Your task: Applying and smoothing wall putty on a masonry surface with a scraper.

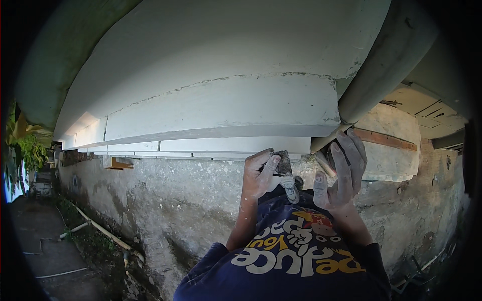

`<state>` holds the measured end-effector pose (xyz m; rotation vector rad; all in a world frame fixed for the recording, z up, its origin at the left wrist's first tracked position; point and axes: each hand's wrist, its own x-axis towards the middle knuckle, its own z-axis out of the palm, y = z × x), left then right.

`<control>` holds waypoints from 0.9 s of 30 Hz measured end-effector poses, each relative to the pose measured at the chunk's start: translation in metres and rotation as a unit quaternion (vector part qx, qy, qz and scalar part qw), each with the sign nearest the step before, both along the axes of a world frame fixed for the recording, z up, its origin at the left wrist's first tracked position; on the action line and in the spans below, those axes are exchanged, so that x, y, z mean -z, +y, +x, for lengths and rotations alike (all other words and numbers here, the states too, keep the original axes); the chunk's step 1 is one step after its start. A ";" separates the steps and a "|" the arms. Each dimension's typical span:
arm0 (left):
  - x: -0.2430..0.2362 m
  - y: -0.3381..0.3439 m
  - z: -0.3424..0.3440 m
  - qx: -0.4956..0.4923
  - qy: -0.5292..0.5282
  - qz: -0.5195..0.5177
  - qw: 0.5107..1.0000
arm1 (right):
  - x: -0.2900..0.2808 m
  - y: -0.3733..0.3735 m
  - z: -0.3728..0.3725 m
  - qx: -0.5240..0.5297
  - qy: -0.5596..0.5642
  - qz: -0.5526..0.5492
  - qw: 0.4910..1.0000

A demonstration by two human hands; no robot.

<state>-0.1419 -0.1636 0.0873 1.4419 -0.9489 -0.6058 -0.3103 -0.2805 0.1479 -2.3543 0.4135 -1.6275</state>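
My left hand (261, 173), coated in pale dust, is closed with thumb and fingers on a small dark grey flat piece (283, 163). Whether this is a scraper blade or an abrasive pad I cannot tell. My right hand (346, 173), also dusty, is raised beside the lower end of a thick grey pipe (384, 65). Its fingers are stretched upward and slightly bent, with the thumb apart. Behind that hand shows a pale strip with a reddish edge (326, 164); I cannot tell whether the hand touches it. Above both hands runs a white painted ledge (221, 108).
A rough, stained grey wall (201, 195) stands below the ledge. Thin pipes (108, 233) lie along the ground at left, near green plants (32, 150). A brown wooden strip (384, 139) crosses the wall at right. A rounded greenish beam (65, 55) fills the upper left.
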 end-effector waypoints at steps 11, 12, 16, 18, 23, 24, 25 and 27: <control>0.007 0.025 0.030 0.041 -0.023 0.003 0.999 | -0.025 0.023 0.062 0.169 0.170 -0.023 0.971; 0.009 0.031 0.038 0.046 -0.023 0.002 0.999 | -0.026 0.029 0.071 0.174 0.170 -0.022 0.970; 0.017 0.061 0.070 0.042 -0.041 -0.025 0.998 | -0.031 0.067 0.125 0.134 0.171 0.015 0.976; 0.035 0.085 0.082 0.034 0.153 -0.116 0.981 | -0.033 0.094 0.160 0.065 0.192 0.015 0.979; 0.046 0.120 0.122 0.050 0.117 -0.039 0.991 | -0.019 0.151 0.227 -0.128 0.171 -0.069 0.974; 0.048 0.123 0.131 0.053 0.107 -0.021 0.993 | -0.020 0.155 0.230 -0.189 0.121 -0.031 0.974; 0.051 0.125 0.139 0.057 0.097 -0.003 0.994 | -0.021 0.149 0.224 -0.177 0.125 -0.031 0.976; 0.055 0.136 0.153 0.048 0.072 0.036 0.996 | -0.035 0.123 0.192 -0.038 0.077 0.011 0.996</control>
